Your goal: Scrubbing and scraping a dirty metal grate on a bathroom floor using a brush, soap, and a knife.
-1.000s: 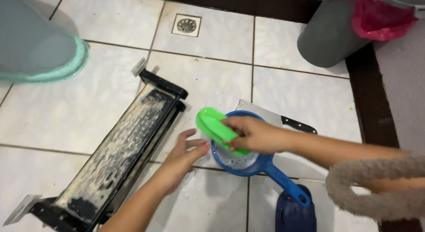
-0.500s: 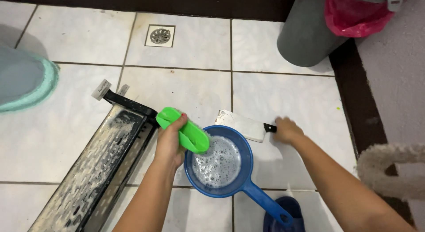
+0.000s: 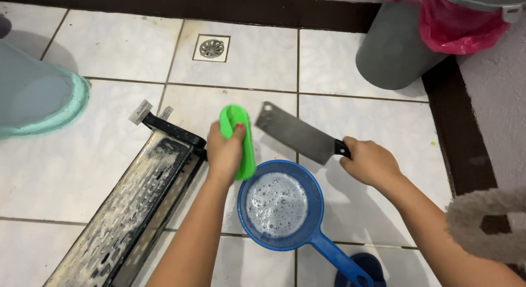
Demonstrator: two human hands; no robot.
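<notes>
- Head view: right hand (image 3: 371, 162) wrapped tight around the black handle of a cleaver (image 3: 298, 132), held up off the tiled floor (image 3: 98, 155).
- Cleaver's long axis runs from the handle at lower right up to the blade's far end at upper left; broad flat face turned up toward the camera.
- Left hand (image 3: 226, 150) has its fingers folded around a green sponge (image 3: 239, 140), held just left of the blade, close but apart.
- Sponge hand is the nearer one to the blade's free end; blade lies to its right.
- Blue strainer (image 3: 279, 206), foamy inside, sits on the floor below both hands.
- Soapy metal grater (image 3: 131, 205) lies to the left.
</notes>
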